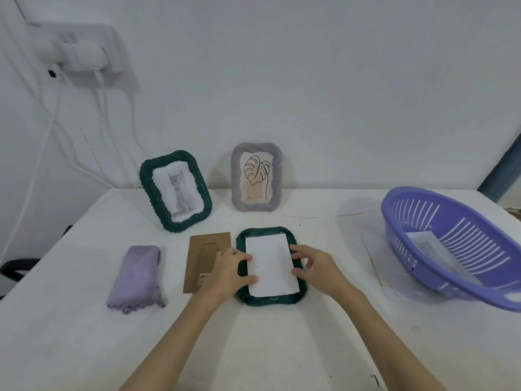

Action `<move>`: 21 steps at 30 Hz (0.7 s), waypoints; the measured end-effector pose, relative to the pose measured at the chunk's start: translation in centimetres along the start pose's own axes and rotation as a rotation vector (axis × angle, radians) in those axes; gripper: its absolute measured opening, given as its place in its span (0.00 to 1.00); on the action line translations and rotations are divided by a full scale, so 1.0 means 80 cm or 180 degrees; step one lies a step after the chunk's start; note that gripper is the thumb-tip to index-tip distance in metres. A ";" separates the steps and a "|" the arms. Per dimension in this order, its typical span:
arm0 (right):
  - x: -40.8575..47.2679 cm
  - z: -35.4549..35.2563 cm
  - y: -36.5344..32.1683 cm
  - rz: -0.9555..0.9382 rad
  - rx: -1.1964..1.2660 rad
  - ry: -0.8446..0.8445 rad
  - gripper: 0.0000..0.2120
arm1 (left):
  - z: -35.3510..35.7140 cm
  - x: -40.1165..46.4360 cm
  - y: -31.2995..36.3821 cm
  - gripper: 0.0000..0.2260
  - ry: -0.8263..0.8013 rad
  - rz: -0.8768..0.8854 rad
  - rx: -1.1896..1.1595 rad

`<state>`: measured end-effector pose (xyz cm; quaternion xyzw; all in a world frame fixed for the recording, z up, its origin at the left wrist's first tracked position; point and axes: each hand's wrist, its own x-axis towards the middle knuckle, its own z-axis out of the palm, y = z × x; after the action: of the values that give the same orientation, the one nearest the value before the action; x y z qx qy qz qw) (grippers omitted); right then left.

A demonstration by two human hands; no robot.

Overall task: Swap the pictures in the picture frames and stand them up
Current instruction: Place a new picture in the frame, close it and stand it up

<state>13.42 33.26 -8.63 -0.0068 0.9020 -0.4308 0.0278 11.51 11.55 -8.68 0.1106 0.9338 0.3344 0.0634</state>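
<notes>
A: Where is the frame being worked on?

B: A dark green frame (270, 270) lies face down on the white surface (282, 348), near the front edge. A white sheet (270, 263) lies in its back opening, blank side up.

A: And the hands?

B: The left hand (229, 270) rests on the frame's left border, thumb and forefinger tips touching the sheet's left edge. The right hand (315, 268) rests on the right border, its fingers (297, 249) loosely spread and bent, tips on the sheet's right edge. Neither hand grips anything.

A: Any writing?

B: A brown backing board (204, 258) lies just left of the frame, partly under the left hand, with a small label near its lower edge. The print is too small to read. The grey frame (256, 177) standing at the back shows a leaf drawing with tiny text below it, also unreadable.

A: What else?

B: A second green frame (175, 190) stands left of the grey one, holding a kitten picture. A folded lilac cloth (138, 277) lies at the left. A purple basket (456, 246) sits tilted at the right with a paper inside.
</notes>
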 end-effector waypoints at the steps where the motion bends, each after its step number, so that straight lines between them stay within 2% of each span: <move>1: 0.001 0.001 -0.001 0.0006 0.0025 0.0041 0.24 | 0.001 0.000 0.000 0.23 0.0024 0.0003 0.0010; 8: 0.013 0.006 -0.009 0.0277 0.0527 0.0241 0.23 | 0.007 0.000 0.000 0.24 0.0120 -0.0022 -0.0013; 14: 0.015 0.009 -0.012 0.0277 0.0035 0.0385 0.21 | 0.010 0.000 -0.001 0.24 0.0173 -0.0014 0.0022; 21: 0.002 0.003 -0.012 0.0384 0.0247 0.0323 0.18 | 0.012 0.001 -0.002 0.26 0.0131 -0.0075 -0.0125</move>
<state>13.26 32.44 -8.07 0.0705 0.8837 -0.4627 0.0083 11.62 12.03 -9.48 0.0914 0.9294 0.3540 0.0503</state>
